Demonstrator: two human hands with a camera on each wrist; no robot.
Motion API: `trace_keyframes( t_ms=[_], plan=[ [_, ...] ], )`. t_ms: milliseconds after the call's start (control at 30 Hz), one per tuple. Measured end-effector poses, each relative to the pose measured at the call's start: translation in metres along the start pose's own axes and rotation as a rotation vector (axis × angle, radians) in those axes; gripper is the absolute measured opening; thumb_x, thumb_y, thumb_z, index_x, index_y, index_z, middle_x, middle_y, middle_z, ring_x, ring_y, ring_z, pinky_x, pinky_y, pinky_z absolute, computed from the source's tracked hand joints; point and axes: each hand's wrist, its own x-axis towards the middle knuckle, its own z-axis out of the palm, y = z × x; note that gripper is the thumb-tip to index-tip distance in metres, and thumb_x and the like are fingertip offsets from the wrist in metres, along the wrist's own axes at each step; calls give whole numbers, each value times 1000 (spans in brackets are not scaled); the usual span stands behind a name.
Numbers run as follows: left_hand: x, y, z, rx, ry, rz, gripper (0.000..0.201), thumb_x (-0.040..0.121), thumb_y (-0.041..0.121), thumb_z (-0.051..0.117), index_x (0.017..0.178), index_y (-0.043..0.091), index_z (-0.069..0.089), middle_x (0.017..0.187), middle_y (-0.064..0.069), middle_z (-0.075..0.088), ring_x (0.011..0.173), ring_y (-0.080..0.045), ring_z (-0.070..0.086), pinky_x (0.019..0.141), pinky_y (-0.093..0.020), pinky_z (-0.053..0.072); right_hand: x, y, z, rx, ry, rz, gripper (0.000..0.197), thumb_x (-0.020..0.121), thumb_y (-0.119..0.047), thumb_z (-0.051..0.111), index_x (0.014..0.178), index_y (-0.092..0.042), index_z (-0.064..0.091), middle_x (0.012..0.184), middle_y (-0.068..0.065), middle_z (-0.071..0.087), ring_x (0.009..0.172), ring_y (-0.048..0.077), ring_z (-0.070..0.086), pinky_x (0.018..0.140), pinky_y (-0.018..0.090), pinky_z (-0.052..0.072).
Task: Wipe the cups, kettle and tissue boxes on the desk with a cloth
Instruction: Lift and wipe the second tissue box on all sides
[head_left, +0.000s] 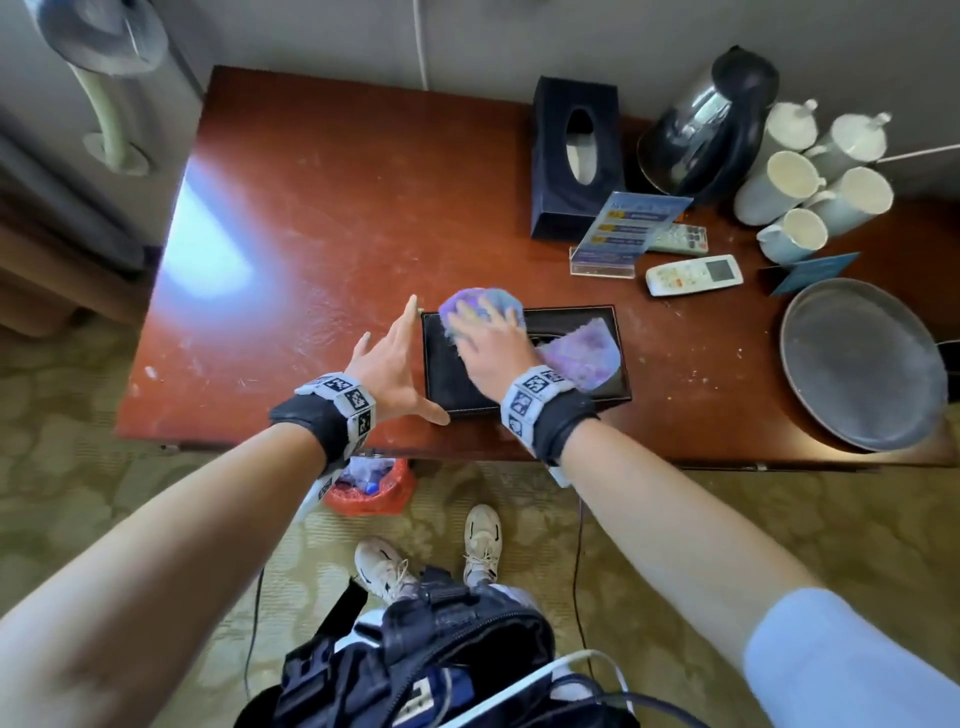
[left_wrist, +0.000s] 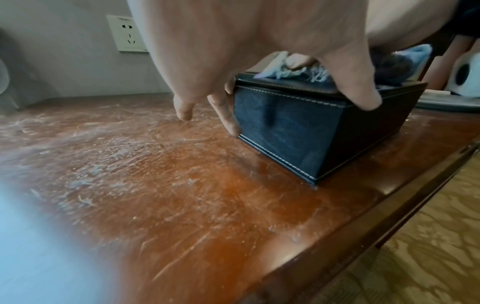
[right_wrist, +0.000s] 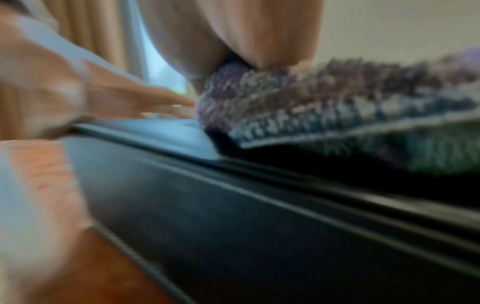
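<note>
Cloth (head_left: 483, 312) is being pressed flat onto the lid of the near tissue box (head_left: 447, 374) by the right hand (head_left: 493, 343), fingers spread over the bunched part, a loose corner trailing toward the box's right end. The box is being steadied at its left end by the left hand (head_left: 395, 358), fingers straight against the side wall, thumb at the near corner; in the left wrist view fingertips (left_wrist: 228, 121) are touching the stitched wall. The box is lying flat near the front edge of the bench (head_left: 311, 234).

Judged: the box is looking stiff-walled and light, its leather-like skin smooth, so it is likely being kept from sliding on the glossy top only by that bracing. The cloth is soft, fluffy, easily bunched; best gripped from above by the palm. The right wrist view is blurred, wiping probably underway.

A second tissue box (head_left: 571, 156) is standing upright at the back, beside the kettle (head_left: 701, 130); white cups (head_left: 789, 182) are clustered to the right, likely fragile, best taken by the handles.
</note>
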Motion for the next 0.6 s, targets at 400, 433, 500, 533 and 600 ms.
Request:
trace_keyframes(
  t_ms=[400,433,500,533,600],
  plan=[
    [0,7,-1,31,-20,21,150,53,48,92,155,30,-17,165,5,-5,152,-17,10,122,-51,5,-20,73,-14,80,62,185,47,97,-7,45,142,-18,50,153,5,40,142,29,31,111,34,25],
    [1,8,-2,53,-26,23,149,54,49,92,155,31,-16,164,4,-4,151,-19,12,122,-51,5,-23,83,-17,112,55,253,46,98,-9,43,143,-20,50,155,3,37,143,27,30,110,35,28],
    [2,9,-5,97,-40,22,147,54,51,91,156,30,-12,164,4,-4,150,-21,14,122,-50,6,-26,90,-20,188,71,320,45,100,-11,40,142,-23,51,156,1,37,143,26,31,109,38,34],
    [3,10,-5,120,-47,17,147,53,53,91,156,28,-11,164,4,-4,150,-22,15,122,-51,6,-26,89,-19,211,81,323,44,101,-11,40,141,-22,52,155,1,40,142,27,32,108,39,35],
    [4,11,-6,166,-59,9,147,53,56,90,156,26,-10,163,4,-5,149,-23,18,122,-52,6,-30,88,-18,264,137,356,42,101,-11,40,139,-21,54,151,4,46,139,29,39,106,37,35]
  ],
)
